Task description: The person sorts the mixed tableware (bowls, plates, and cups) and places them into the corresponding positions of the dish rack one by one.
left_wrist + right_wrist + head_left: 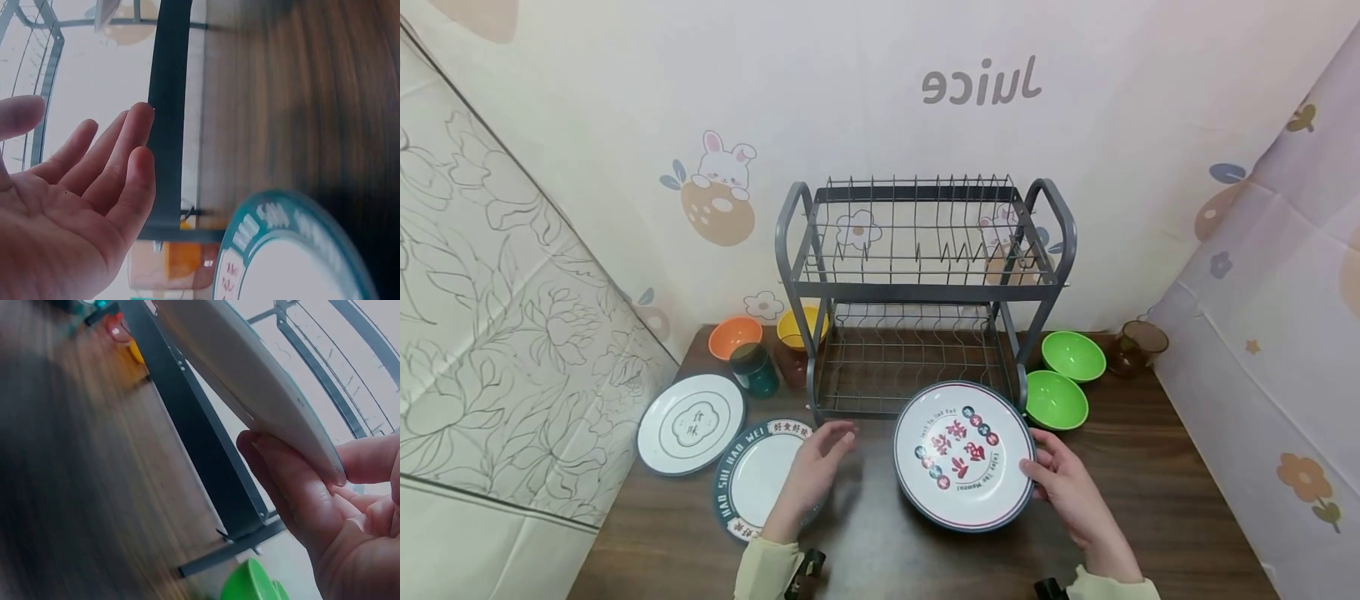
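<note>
A white plate (965, 456) with red characters and a dark blue rim is held by my right hand (1070, 486) at its right edge. In the right wrist view the thumb and fingers pinch the rim, and the pale underside of the plate (250, 375) shows in front of the rack. My left hand (811, 468) is empty, its fingers loosely extended and spread in the left wrist view. It overlaps a blue-rimmed plate (752, 483) lying on the table. Behind both hands stands a dark two-tier dish rack (925, 292) with bare wire shelves.
A white plate (691, 425) lies at the left. Behind it are an orange bowl (735, 337), a yellow bowl (802, 327) and a dark green cup (755, 370). Two green bowls, the nearer bowl (1057, 400) in front, and a brown glass (1137, 348) stand right of the rack.
</note>
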`<act>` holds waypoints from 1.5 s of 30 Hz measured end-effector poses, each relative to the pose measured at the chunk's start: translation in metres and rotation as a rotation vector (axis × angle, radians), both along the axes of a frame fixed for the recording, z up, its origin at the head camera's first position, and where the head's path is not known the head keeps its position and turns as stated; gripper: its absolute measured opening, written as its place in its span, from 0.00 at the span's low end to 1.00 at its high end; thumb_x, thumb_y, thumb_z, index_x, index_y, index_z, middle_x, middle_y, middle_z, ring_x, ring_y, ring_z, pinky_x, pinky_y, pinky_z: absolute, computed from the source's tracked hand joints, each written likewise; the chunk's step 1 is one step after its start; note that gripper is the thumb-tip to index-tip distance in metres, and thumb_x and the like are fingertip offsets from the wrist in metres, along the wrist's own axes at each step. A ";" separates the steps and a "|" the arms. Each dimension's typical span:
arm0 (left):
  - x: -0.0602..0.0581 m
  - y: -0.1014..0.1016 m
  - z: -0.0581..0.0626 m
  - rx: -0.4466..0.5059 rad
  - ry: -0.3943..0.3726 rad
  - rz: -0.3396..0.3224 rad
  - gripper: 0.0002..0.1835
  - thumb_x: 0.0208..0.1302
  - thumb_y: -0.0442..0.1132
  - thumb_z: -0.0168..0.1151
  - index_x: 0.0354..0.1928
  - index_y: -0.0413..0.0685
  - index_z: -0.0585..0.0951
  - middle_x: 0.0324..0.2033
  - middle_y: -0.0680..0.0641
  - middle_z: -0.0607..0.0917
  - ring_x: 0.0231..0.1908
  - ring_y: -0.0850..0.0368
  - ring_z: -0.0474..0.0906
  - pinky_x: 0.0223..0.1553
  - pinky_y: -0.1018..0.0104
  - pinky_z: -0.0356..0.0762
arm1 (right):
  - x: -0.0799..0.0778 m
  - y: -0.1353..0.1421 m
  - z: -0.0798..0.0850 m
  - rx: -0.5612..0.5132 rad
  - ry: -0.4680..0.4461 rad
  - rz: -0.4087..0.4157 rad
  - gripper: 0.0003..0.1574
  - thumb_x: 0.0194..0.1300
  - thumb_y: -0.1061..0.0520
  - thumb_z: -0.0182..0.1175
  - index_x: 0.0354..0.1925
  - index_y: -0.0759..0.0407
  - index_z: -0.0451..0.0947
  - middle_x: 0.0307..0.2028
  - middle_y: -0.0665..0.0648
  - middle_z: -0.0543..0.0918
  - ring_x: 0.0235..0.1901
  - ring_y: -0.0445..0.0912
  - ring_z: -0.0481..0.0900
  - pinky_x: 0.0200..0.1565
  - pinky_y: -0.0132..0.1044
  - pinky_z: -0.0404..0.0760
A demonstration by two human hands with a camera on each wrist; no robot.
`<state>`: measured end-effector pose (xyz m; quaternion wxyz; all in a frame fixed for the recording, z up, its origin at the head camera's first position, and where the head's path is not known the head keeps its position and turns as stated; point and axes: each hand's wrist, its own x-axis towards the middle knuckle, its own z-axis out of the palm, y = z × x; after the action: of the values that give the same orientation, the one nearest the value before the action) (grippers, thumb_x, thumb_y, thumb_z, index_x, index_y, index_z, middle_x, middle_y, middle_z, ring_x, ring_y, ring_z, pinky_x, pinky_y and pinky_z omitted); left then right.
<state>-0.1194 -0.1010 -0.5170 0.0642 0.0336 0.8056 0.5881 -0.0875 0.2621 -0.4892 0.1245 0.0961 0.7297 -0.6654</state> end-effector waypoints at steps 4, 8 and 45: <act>0.002 0.010 -0.005 -0.023 -0.042 -0.082 0.26 0.73 0.56 0.55 0.62 0.47 0.76 0.54 0.46 0.83 0.52 0.52 0.81 0.58 0.44 0.72 | 0.000 -0.010 -0.006 -0.047 0.005 0.023 0.35 0.74 0.66 0.51 0.73 0.69 0.49 0.48 0.64 0.82 0.35 0.45 0.83 0.36 0.39 0.83; 0.005 0.017 -0.008 -0.056 -0.084 -0.158 0.28 0.71 0.58 0.56 0.66 0.52 0.72 0.55 0.44 0.83 0.57 0.45 0.78 0.59 0.42 0.70 | 0.000 -0.020 -0.009 -0.057 -0.012 0.028 0.36 0.73 0.67 0.51 0.73 0.69 0.50 0.47 0.64 0.82 0.35 0.47 0.83 0.35 0.40 0.83; 0.006 0.018 0.012 0.173 -0.036 0.041 0.28 0.74 0.51 0.55 0.73 0.62 0.66 0.65 0.52 0.75 0.63 0.54 0.71 0.68 0.48 0.60 | 0.008 -0.080 -0.027 -0.235 -0.036 0.068 0.36 0.71 0.68 0.51 0.73 0.67 0.50 0.50 0.68 0.81 0.41 0.54 0.84 0.41 0.44 0.84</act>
<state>-0.1135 -0.0829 -0.5055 0.0637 0.0120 0.7509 0.6573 -0.0798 0.1818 -0.5166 0.1706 0.0678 0.6472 -0.7399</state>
